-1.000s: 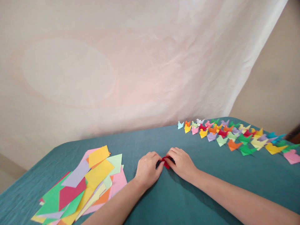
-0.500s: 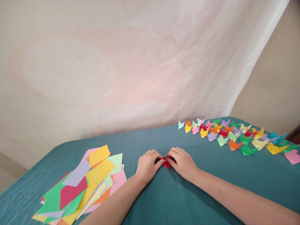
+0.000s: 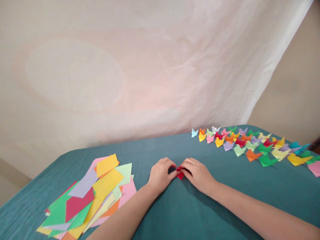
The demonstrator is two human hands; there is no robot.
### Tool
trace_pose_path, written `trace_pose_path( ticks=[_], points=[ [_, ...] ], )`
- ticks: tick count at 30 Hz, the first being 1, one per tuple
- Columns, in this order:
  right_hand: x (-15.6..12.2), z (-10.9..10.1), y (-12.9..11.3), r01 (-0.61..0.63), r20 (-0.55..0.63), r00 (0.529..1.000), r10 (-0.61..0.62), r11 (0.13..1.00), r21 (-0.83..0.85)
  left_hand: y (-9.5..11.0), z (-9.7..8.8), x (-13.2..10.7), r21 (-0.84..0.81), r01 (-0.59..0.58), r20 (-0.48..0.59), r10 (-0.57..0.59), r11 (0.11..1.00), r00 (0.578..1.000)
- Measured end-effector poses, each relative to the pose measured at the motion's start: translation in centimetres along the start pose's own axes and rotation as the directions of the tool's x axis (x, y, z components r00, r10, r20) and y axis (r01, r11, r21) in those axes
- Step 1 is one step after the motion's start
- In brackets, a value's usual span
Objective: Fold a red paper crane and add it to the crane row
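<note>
Red paper [image 3: 180, 176] in hand, rows of birds [image 3: 253, 155] done, loose sheets [image 3: 108, 185] left

With the red paper as the clock's centre, the work divides into 3 stages. From 1 to 3 o'clock stand the birds, small folded shapes in many colours, ranged in slanting rows; these look finished. They overlap towards the far side, so I cannot give a sure count, and the pink 1 at 3 o'clock is cut off by the edge of view.

At the centre, the red paper is folded down small and seems well into its making. The left hand [image 3: 162, 175] comes in from 9 o'clock, its grip closed on the near side of that paper between thumb and fingertips. The right hand [image 3: 198, 175], at 3 o'clock, pinches it too, with its grip covering much of the upper part. How many folds remain cannot be told, nor whether the paper touches the surface [image 3: 180, 213] beneath.

Between 8 and 9 o'clock lies the untouched stock: flat sheets in an untidy, overlapping pile, yellow, green, lilac, pink, orange and red among them. None of those showing looks folded into a bird. Judging by that pile, plenty of paper is left.
</note>
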State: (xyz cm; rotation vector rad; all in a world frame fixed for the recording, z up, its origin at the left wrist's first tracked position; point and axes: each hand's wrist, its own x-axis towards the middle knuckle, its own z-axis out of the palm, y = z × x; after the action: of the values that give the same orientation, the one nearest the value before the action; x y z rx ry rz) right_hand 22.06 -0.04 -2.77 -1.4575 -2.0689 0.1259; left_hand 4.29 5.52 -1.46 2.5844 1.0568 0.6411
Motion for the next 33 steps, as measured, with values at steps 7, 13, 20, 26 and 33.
trace_pose_path(
  ticks=[7,13,20,26,33],
  points=[
    [0.1,-0.1,-0.3,-0.026,-0.021,0.999,0.026,1.0,0.014,-0.4,0.2,0.4,-0.11,0.028,0.03,-0.024,0.993,0.999],
    [0.1,-0.1,-0.3,-0.032,-0.035,0.999,0.032,0.999,0.007,-1.0,0.6,1.0,-0.157,0.051,0.063,-0.042,0.986,0.997],
    [-0.2,-0.5,-1.0,0.006,-0.045,0.999,-0.008,0.999,-0.05,-1.1,0.7,1.1,-0.167,0.083,0.085,-0.069,0.982,0.994],
    [0.1,-0.5,-1.7,0.001,-0.07,0.997,-0.009,0.994,-0.107,-0.9,0.7,1.1,-0.162,0.098,0.073,-0.087,0.982,0.994],
    [0.3,-0.1,-1.5,-0.002,-0.079,0.997,-0.01,0.989,-0.151,-0.6,0.8,1.0,-0.171,0.106,0.048,-0.099,0.98,0.994]
  ],
)
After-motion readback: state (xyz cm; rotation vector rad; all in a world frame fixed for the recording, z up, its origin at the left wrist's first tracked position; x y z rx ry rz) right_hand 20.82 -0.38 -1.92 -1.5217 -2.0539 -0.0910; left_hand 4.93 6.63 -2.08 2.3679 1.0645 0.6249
